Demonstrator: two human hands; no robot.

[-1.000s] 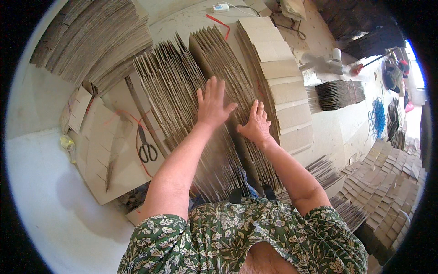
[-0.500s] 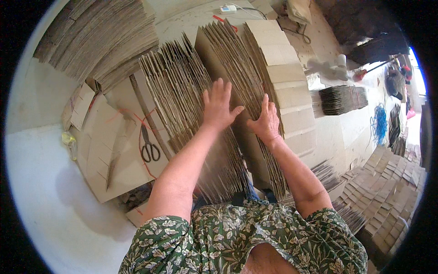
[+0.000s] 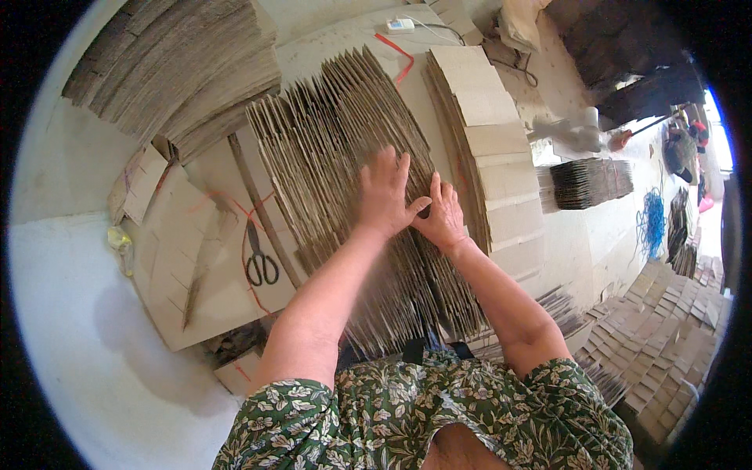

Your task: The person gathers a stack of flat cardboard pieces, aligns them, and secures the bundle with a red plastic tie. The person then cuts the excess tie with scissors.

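Note:
A wide row of thin brown cardboard pieces (image 3: pixel 313 149), standing on edge and packed tightly, fills the middle in front of me. My left hand (image 3: pixel 383 196) lies over the top edges near the row's middle, fingers spread and slightly blurred. Beside it my right hand (image 3: pixel 443 218) rests on the right part of the row, fingers stretched upward and the thumb pointing left. The two thumbs nearly meet. Neither hand is wrapped round anything. To the right stands another stack of cardboard (image 3: pixel 501 172) with pale flat faces showing.
Black-handled scissors (image 3: pixel 261 268) lie on cardboard at the left, near a red strap (image 3: pixel 249 223). A tall cardboard pile (image 3: pixel 172 63) stands far left. Toward the right are a smaller stack (image 3: pixel 591 184), blue twine (image 3: pixel 652 223) and many cardboard pieces (image 3: pixel 658 337) on the floor.
The right-hand batch of cardboard has moved left against the other batch, and the gap between them has closed. My right hand moved left with it, nearer my left hand.

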